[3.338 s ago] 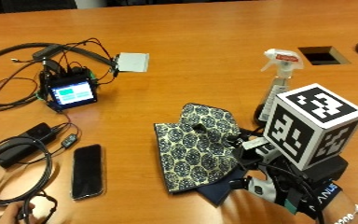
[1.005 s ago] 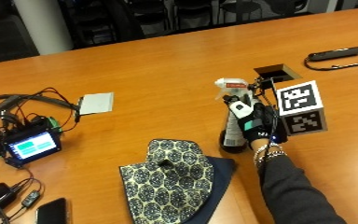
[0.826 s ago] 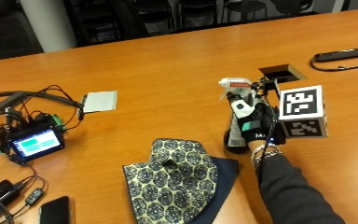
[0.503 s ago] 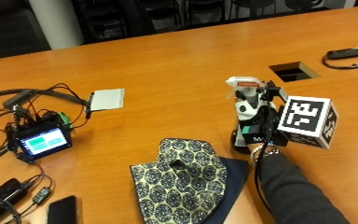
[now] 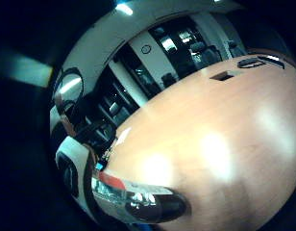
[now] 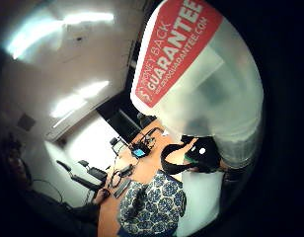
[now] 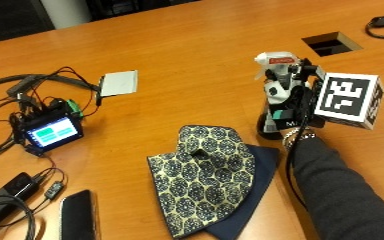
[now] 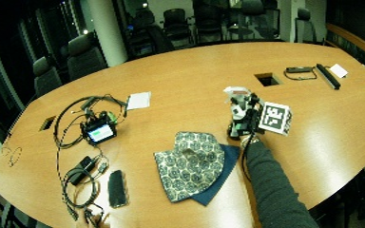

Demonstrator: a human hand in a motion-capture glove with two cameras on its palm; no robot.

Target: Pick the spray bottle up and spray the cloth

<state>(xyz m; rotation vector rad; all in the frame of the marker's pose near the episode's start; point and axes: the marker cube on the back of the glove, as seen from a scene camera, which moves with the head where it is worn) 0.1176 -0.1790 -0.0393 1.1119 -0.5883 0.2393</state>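
Note:
The spray bottle [image 7: 276, 65], clear with a white trigger head, stands upright to the right of the cloth, and my gloved right hand [image 7: 286, 107] grips its body with the fingers curled round it. Whether its base touches the table [image 7: 192, 45] cannot be told. The thumb side palm view is filled by the spray bottle [image 6: 191, 74] with its red label. Below it lies the patterned cloth [image 6: 152, 202]. That cloth [image 7: 205, 170] is folded over a dark blue layer [image 7: 262, 165] on the table, near the nozzle's side. The wide view shows the bottle [image 8: 236, 92] and cloth [image 8: 192, 164] likewise.
A small screen device [image 7: 49, 132] with tangled cables sits at the left, with a phone [image 7: 79, 217] near the front edge and a white pad [image 7: 119, 82] behind. A square cut-out [image 7: 332, 43] opens in the table behind the bottle. Chairs [image 8: 81, 57] ring the far side.
Since 3.3 s ago my hand has gone from beside the cloth to gripping the bottle. Over the last second the grip holds; the outside camera has shifted.

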